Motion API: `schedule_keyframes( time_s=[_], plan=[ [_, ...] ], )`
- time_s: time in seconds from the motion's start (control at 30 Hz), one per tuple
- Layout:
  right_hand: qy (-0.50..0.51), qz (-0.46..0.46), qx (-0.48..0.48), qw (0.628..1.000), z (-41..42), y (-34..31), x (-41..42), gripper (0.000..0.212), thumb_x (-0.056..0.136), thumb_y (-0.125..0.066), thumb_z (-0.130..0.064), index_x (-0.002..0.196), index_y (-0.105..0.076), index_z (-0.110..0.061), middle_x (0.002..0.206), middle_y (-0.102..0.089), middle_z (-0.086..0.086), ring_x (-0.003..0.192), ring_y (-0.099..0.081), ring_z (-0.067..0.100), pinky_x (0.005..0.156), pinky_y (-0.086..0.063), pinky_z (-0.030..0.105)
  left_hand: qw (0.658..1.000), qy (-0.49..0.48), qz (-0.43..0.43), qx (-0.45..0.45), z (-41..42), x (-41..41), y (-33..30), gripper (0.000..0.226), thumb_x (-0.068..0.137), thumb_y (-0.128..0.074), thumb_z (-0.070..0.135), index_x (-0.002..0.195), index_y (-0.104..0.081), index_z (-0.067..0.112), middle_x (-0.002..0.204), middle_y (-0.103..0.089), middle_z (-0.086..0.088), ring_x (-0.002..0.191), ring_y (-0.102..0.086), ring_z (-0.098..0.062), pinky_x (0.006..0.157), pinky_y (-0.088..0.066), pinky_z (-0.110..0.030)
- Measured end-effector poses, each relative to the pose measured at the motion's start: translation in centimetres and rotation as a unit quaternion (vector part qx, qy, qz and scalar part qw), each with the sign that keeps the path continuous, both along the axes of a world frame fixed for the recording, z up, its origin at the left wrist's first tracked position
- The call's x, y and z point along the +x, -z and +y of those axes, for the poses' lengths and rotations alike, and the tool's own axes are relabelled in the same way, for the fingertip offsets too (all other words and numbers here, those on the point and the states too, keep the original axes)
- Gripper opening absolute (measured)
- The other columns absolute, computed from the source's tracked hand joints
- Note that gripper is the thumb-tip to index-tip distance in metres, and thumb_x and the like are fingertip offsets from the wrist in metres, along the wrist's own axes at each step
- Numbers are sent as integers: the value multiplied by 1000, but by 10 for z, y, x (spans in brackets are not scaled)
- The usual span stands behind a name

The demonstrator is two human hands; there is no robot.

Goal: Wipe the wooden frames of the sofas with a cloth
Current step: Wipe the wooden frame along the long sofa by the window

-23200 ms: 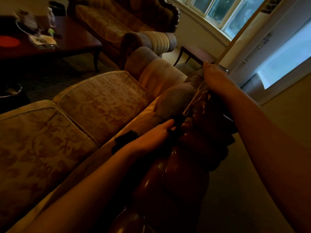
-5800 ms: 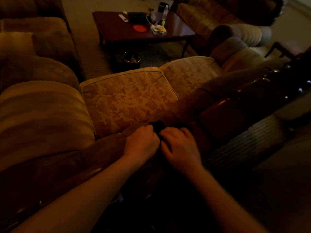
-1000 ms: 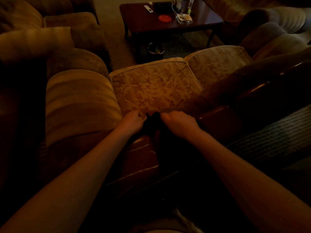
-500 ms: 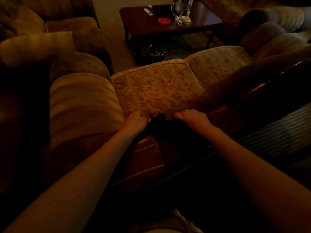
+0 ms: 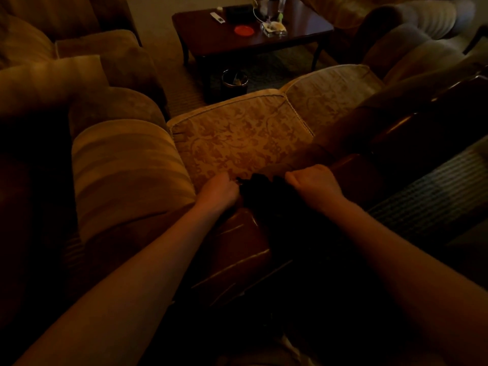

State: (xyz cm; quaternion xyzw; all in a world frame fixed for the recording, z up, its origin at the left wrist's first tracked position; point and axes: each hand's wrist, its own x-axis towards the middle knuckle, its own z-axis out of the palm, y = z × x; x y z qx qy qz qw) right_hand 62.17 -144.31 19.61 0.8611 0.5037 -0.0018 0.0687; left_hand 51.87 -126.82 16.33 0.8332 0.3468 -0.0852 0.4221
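Dark cloth (image 5: 260, 187) bunched between left hand (image 5: 219, 192) and right hand (image 5: 315, 184) (both gripping).

Nothing here can be read. The room is dim, and the things on the coffee table (image 5: 298, 35), upper middle of the frame, are too small for lettering to show.

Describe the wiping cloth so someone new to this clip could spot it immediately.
Find the glossy wooden frame along the sofa's back, nearest the camera. On top of it, between the left hand and right hand, lies the cloth: a crumpled black bundle, darker than the patterned cushion beyond.
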Motion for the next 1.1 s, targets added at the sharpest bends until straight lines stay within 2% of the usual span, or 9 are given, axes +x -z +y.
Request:
schedule_keyframes(
  time_s=[0.13,0.2,0.4,0.57,0.67,0.77,0.9,1.0,1.1],
  plan=[
    [85,107,127,982,14,6,-53,50,83,-14,-44,83,-57,-20,82,-58,-2,86,-55,19,84,-32,36,1000,15,1,8,0,2,1,19,91,-46,15,95,-58,2,95,-59,-14,87,-56,-30,66,-39,-36],
    [50,107,112,987,22,2,-61,41,91,-20,-42,83,-54,-22,86,-59,-3,91,-56,19,88,-31,35,1000,24,2,10,2,2,1,19,89,-46,15,92,-59,2,96,-62,-18,87,-57,-33,64,-39,-36],
    [29,-10,-217,976,-9,-19,41,32,96,-30,-25,113,-56,-19,117,-64,-1,118,-52,19,114,-8,52,1000,11,4,10,1,1,1,25,92,-40,12,108,-55,0,110,-57,-18,97,-54,-33,73,-40,-35],
    [208,-37,-175,962,-41,-34,114,48,98,-25,-38,81,-67,-23,82,-66,-4,118,-51,17,116,2,48,999,26,16,45,-3,-1,-3,31,94,-36,14,118,-52,3,117,-55,-17,102,-53,-31,81,-41,-37],
    [193,-12,-165,967,-22,-20,83,44,98,-25,-38,110,-64,-22,110,-67,3,119,-52,23,113,-10,50,997,45,27,64,-5,0,-6,31,96,-36,16,120,-51,3,122,-53,-17,107,-52,-32,88,-43,-39],
    [116,57,-84,988,-1,-4,22,29,97,-28,-22,116,-50,-17,105,-65,6,104,-60,28,101,-32,44,994,75,19,77,-7,2,-7,30,96,-36,15,119,-51,1,120,-54,-19,106,-52,-34,83,-41,-38],
    [105,175,77,976,9,-8,-25,39,89,-21,-37,66,-46,-19,72,-56,0,79,-56,23,71,-31,34,993,92,10,73,-7,4,-5,30,96,-36,15,118,-52,1,116,-55,-17,103,-54,-32,86,-45,-40],
    [79,114,187,972,-4,1,-65,49,90,-27,-47,103,-67,-21,105,-67,-2,107,-58,17,97,-35,36,992,103,7,75,-6,4,-4,30,96,-37,15,116,-55,2,117,-57,-17,104,-55,-33,90,-45,-45],
    [67,48,315,945,-35,29,-101,45,96,-36,-40,123,-60,-13,131,-58,2,126,-50,16,107,-32,39,989,123,14,85,-11,8,-8,29,97,-38,16,117,-54,2,119,-57,-19,105,-55,-34,90,-45,-45]
  ],
)
